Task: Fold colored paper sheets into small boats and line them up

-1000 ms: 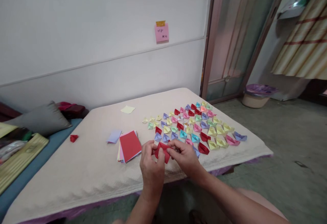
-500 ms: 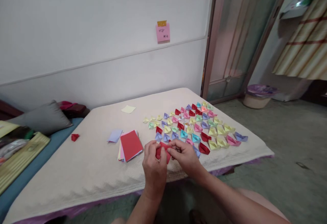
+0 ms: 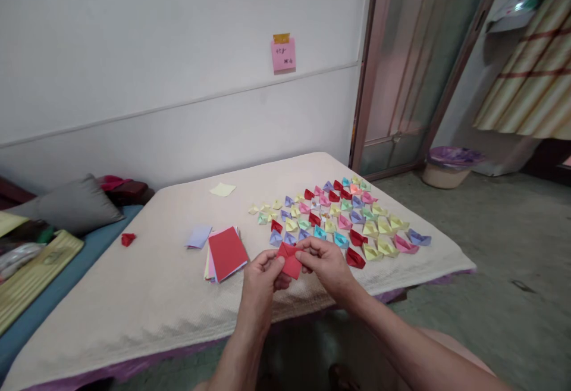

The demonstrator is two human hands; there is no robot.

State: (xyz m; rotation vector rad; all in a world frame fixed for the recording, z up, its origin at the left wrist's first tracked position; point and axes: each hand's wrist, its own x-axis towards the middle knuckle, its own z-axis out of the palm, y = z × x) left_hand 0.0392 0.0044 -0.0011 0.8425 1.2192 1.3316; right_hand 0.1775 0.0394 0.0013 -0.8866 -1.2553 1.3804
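A folded red paper is held up between both hands above the front edge of the table. My left hand pinches its left side with thumb and fingers. The right side is pinched by my right hand. Crease lines and a small flap show on the paper's face. Just beyond the hands stand rows of small folded paper boats in red, yellow, blue, green and pink. Left of my left hand lies a stack of coloured paper sheets, a red one on top.
The table has a cream cloth. On it lie a blue paper, a yellow paper and a crumpled red paper piece. A grey pillow sits at left; a lined bin stands on the floor at right.
My left hand has shifted left and turned, so more of the red paper's face shows. Both hands still hold the paper.
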